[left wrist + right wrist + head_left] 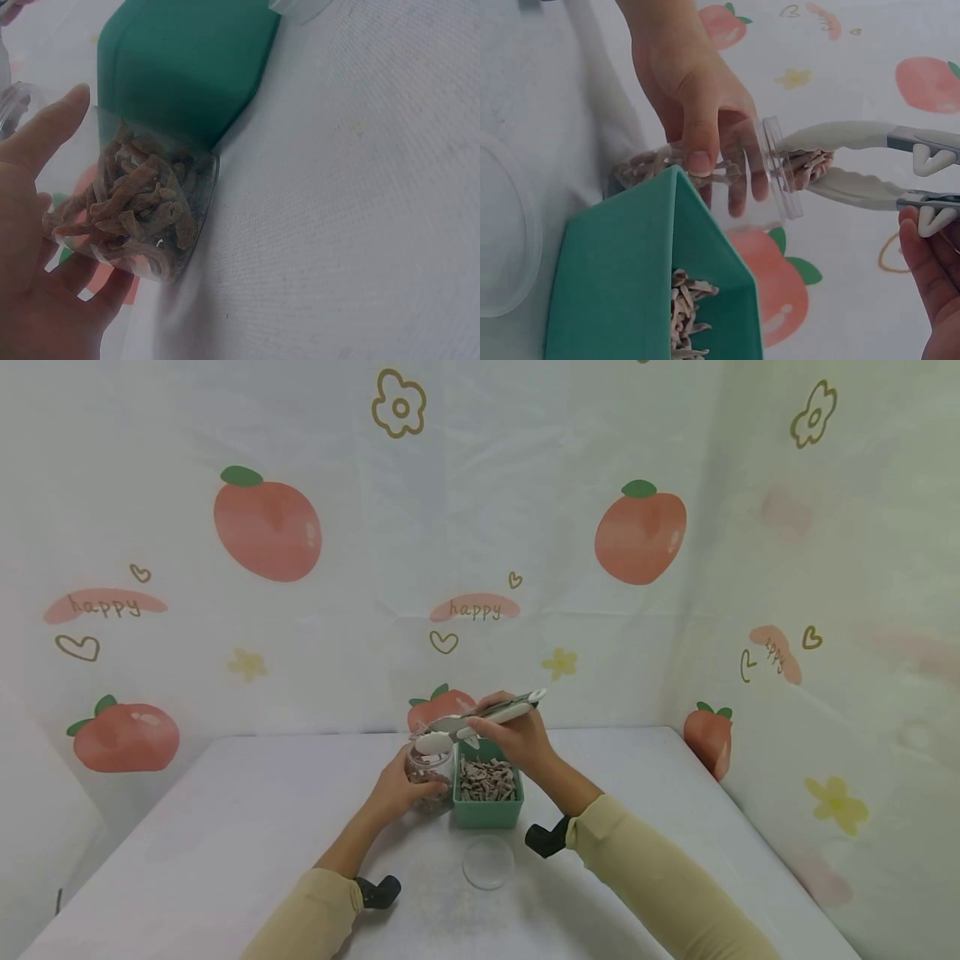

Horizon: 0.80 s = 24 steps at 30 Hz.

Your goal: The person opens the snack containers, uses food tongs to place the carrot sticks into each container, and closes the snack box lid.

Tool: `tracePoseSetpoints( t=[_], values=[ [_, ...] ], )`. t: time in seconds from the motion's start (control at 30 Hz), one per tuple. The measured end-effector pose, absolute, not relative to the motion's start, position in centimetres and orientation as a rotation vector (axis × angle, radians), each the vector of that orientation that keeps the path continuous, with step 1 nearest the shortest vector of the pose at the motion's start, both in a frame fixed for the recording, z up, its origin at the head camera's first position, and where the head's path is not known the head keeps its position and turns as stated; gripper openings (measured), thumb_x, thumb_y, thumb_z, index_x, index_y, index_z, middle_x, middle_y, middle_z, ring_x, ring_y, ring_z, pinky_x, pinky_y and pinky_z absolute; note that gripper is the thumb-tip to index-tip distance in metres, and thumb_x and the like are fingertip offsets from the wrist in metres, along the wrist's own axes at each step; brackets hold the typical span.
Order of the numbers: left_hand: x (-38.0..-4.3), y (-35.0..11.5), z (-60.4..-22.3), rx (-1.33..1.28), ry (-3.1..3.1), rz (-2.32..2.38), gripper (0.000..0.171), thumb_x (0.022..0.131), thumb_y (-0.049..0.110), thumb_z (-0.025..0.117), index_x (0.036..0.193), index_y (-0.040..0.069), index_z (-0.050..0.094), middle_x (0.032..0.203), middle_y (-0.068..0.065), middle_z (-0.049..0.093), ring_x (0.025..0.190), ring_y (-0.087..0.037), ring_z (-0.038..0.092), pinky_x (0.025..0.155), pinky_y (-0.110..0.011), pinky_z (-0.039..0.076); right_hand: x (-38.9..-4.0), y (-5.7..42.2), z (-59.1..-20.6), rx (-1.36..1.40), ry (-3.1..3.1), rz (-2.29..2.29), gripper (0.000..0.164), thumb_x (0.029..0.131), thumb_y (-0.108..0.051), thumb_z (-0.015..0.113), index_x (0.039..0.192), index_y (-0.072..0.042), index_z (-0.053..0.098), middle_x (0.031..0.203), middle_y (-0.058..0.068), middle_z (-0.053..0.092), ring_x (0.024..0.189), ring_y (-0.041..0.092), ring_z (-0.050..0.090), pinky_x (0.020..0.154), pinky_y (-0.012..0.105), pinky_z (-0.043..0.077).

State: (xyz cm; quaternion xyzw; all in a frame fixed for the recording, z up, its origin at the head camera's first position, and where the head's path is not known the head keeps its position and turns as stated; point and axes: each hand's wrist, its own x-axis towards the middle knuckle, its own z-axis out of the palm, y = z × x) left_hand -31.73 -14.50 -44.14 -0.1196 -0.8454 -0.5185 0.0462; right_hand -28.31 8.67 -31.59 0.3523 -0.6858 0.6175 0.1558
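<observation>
Gripping tongs [844,135], the right hand [513,743] squeezes light-looking bits [810,163]; the left hand [397,789] holds the slippery-looking jar [761,211] by its side, a good spot.

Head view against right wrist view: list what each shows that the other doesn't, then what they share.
Only the head view: beige sleeves and the white handle end of the tongs.

Only the right wrist view: fingers of the left hand seen through the clear jar, and, plainly, brown pieces between the tongs' tips, too small to make out from the head.

Both: left hand, right hand, jar, tongs, green box holding pieces, round clear lid.
</observation>
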Motion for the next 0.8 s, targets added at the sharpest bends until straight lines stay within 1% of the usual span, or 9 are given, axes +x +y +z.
tracePoseSetpoints(
  t=[0.13,0.23,0.27,0.37,0.5,0.63,0.8],
  values=[
    [-31.8,-14.5,-44.2,-0.374,-2.577,-1.582,0.089,0.076,0.032,0.085,0.146,0.009,0.035,0.133,-0.013,0.053,0.125,-0.031,0.047,0.103,-0.053,0.036,-28.4,8.6,-31.9,0.986,-1.977,1.806,0.019,0.084,0.01,0.068,0.099,0.02,0.06,0.091,0.031,0.062,0.075,0.012,0.063,0.066,0.025,0.051],
    [-31.8,-14.5,-44.2,-0.371,-2.573,-1.592,0.089,0.075,0.031,0.085,0.146,0.009,0.036,0.133,-0.012,0.054,0.126,-0.03,0.047,0.103,-0.052,0.035,-29.3,8.6,-32.9,0.965,-1.982,1.819,0.018,0.084,0.008,0.07,0.099,0.016,0.062,0.091,0.025,0.065,0.078,0.015,0.064,0.068,0.026,0.052],
    [-31.8,-14.5,-44.2,-0.374,-2.573,-1.592,0.09,0.075,0.031,0.085,0.146,0.008,0.035,0.133,-0.012,0.054,0.126,-0.031,0.047,0.103,-0.052,0.035,-29.4,8.6,-33.0,0.961,-1.984,1.829,0.018,0.084,0.008,0.069,0.099,0.016,0.062,0.092,0.025,0.065,0.079,0.016,0.064,0.069,0.027,0.052],
    [-31.7,-14.5,-44.1,-0.373,-2.575,-1.598,0.09,0.075,0.03,0.085,0.147,0.008,0.034,0.133,-0.013,0.053,0.126,-0.031,0.047,0.103,-0.052,0.035,-29.3,8.6,-33.1,0.963,-1.993,1.817,0.018,0.085,0.007,0.07,0.099,0.015,0.062,0.092,0.024,0.065,0.08,0.014,0.064,0.07,0.026,0.052],
    [-31.6,-14.5,-44.0,-0.364,-2.577,-1.596,0.09,0.075,0.029,0.085,0.146,0.008,0.035,0.132,-0.013,0.054,0.126,-0.031,0.047,0.102,-0.052,0.036,-28.2,8.7,-32.4,0.968,-2.025,1.776,0.02,0.085,0.008,0.068,0.1,0.018,0.06,0.094,0.028,0.063,0.081,0.014,0.063,0.071,0.026,0.052],
    [-31.5,-14.5,-43.9,-0.372,-2.571,-1.599,0.088,0.076,0.028,0.085,0.145,0.007,0.035,0.132,-0.013,0.054,0.125,-0.031,0.047,0.102,-0.053,0.036,-28.1,8.8,-32.5,0.963,-2.05,1.739,0.021,0.085,0.006,0.069,0.101,0.018,0.061,0.095,0.029,0.064,0.081,0.014,0.063,0.072,0.026,0.052],
    [-31.5,-14.5,-43.9,-0.395,-2.557,-1.605,0.088,0.077,0.024,0.084,0.147,0.007,0.033,0.134,-0.013,0.053,0.126,-0.032,0.047,0.103,-0.054,0.035,-28.3,9.0,-32.6,0.966,-2.029,1.772,0.022,0.085,0.007,0.069,0.101,0.02,0.06,0.098,0.034,0.062,0.081,0.014,0.062,0.071,0.025,0.051]
  ],
)
